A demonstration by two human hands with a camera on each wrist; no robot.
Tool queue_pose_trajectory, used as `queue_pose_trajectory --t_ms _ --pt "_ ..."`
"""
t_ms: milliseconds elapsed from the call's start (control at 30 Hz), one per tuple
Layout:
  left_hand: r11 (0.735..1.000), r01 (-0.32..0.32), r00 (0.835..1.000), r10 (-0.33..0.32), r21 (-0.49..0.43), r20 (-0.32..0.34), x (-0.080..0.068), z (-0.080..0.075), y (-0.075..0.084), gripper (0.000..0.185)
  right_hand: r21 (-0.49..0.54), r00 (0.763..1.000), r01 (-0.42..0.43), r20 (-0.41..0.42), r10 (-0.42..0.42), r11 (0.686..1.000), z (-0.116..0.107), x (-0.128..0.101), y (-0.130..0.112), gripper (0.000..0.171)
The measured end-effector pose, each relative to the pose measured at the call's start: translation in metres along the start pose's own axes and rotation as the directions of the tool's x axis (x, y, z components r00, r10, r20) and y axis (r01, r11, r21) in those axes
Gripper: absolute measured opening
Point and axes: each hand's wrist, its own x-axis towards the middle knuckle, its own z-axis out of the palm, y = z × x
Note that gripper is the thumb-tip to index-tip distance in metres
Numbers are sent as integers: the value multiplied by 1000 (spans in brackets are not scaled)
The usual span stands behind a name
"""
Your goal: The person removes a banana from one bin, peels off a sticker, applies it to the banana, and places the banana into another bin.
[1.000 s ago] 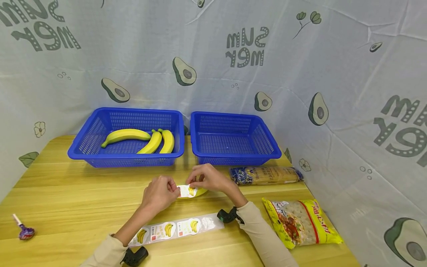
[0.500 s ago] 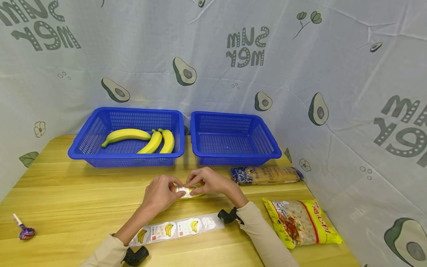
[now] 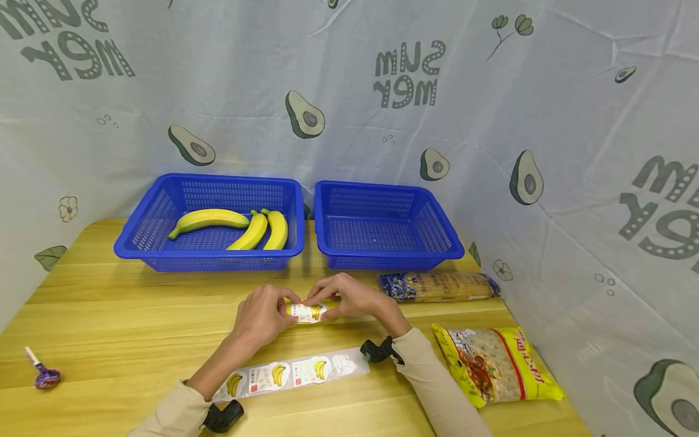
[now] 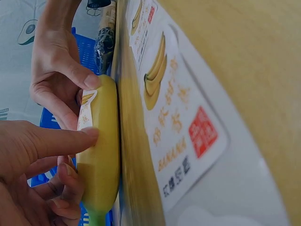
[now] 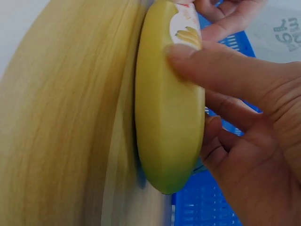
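Observation:
A yellow banana (image 3: 314,313) lies on the wooden table (image 3: 136,315) between my two hands. A white banana sticker (image 3: 306,312) sits on its peel. My left hand (image 3: 275,309) grips the banana's left part, its thumb (image 4: 66,141) pressing by the sticker (image 4: 87,110). My right hand (image 3: 335,297) holds the right part, one finger (image 5: 221,70) laid across the peel (image 5: 164,117) just below the sticker (image 5: 186,23). A strip of banana stickers (image 3: 289,373) lies on the table nearer to me.
Two blue baskets stand at the back: the left basket (image 3: 136,240) holds three bananas (image 3: 251,229), the right basket (image 3: 442,240) is bare. A noodle packet (image 3: 439,286) and a yellow snack bag (image 3: 497,364) lie at the right, a lollipop (image 3: 45,376) at the far left.
The sticker, held flat between both hands' fingertips above the banana, now lies wrapped on the peel. Both hands have closed in on the banana and turned it slightly.

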Motion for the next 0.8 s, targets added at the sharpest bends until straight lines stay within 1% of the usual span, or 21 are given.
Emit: queue_pose_trajectory --t_ms 367,567,667,800 --pt "992 -39 999 36 116 29 0 -1 0 45 -43 1000 22 -6 -22 999 -1 0 -2 44" --pt "983 -84 996 78 164 44 -1 -1 1 45 -50 1000 2 -20 -3 999 -4 -3 -9 44" --pt "980 -103 994 96 172 51 -2 -1 0 43 -63 1000 6 -29 -7 998 -5 -4 -10 44" --pt "981 -113 993 104 159 63 -2 1 1 41 -80 999 20 -41 -23 997 -5 -5 -9 42"
